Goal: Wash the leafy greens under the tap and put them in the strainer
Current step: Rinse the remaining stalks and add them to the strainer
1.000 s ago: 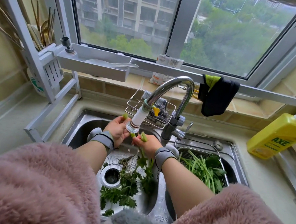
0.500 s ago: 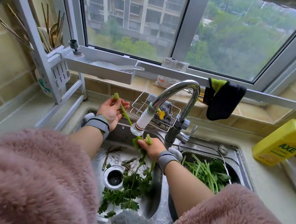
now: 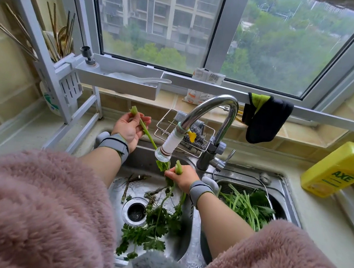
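My left hand [image 3: 129, 129] is raised at the back left of the sink and holds a single green stalk [image 3: 145, 127] that slants down to the tap nozzle [image 3: 166, 149]. My right hand [image 3: 181, 177] grips a bunch of leafy greens [image 3: 160, 217] by the stem ends just under the nozzle; their leaves hang down into the left basin. More greens [image 3: 249, 204] lie in the wire strainer [image 3: 269, 194] set in the right basin.
Root trimmings [image 3: 133, 180] lie by the drain [image 3: 135, 212]. A wire sponge rack [image 3: 168, 124] hangs behind the tap. A yellow detergent bottle [image 3: 338, 170] stands on the right counter, a black cloth [image 3: 265, 119] hangs on the rail, and a white dish rack [image 3: 67, 83] stands left.
My left hand has pulled one stalk off the bunch and lifted it up and to the left. My right hand stays under the nozzle with the bunch.
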Demonstrator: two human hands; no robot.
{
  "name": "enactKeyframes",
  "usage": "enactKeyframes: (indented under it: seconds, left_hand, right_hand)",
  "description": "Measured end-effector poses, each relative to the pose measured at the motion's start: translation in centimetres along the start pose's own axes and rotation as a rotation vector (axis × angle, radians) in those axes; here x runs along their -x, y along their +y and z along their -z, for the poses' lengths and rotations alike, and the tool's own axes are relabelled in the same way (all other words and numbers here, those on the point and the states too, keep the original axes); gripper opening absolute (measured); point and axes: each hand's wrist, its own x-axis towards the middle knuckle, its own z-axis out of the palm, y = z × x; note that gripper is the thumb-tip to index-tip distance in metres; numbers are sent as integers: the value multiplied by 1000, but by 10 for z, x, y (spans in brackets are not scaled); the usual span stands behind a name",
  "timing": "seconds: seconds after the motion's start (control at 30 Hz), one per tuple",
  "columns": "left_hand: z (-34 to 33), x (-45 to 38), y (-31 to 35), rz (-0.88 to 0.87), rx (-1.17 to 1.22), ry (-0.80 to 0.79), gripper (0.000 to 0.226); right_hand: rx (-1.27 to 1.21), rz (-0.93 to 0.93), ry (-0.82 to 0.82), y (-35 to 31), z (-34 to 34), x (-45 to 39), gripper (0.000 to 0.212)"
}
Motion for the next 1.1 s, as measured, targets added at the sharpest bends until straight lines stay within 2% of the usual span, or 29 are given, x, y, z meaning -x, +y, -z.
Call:
enactKeyframes:
  seconds: [0.07,0.13,0.3,0.47,0.57,0.77,0.83,0.9,0.97,1.1]
  left_hand:
    - [1,-1,2,-10,6,3,23]
    - [3,-2,2,-15,9,14,23]
    - [6,-3,6,-24,18,32,23]
    - [5,-3,10,-43,26,47,24]
    - [6,-5,13,-56,36,51,23]
    - [7,-8,15,-41,59,84,22]
    - [9,-8,16,-35,68,100,22]
    - [10,-8,15,-32,71,118,22]
    - [13,-7,12,-21,44,118,23]
    - [12,10,-11,123,-145,19,21]
  right_hand:
    - [17,-22,10,-1,0,0,29]
    - [3,-22,0,0,0,-1,18]
    - [19,-27,11,0,-2,0,24]
    - [23,-30,-13,0,-1,-1,12]
    - [28,-55,6,-1,0,0,35]
    - [24,-77,6,2,0,1,35]
    - [3,-88,-5,4,1,2,29]
    - [0,-102,-37,5,2,5,13]
    - [-6,-122,-14,7,3,5,32]
    - [-73,-188,107,9,8,-1,24]
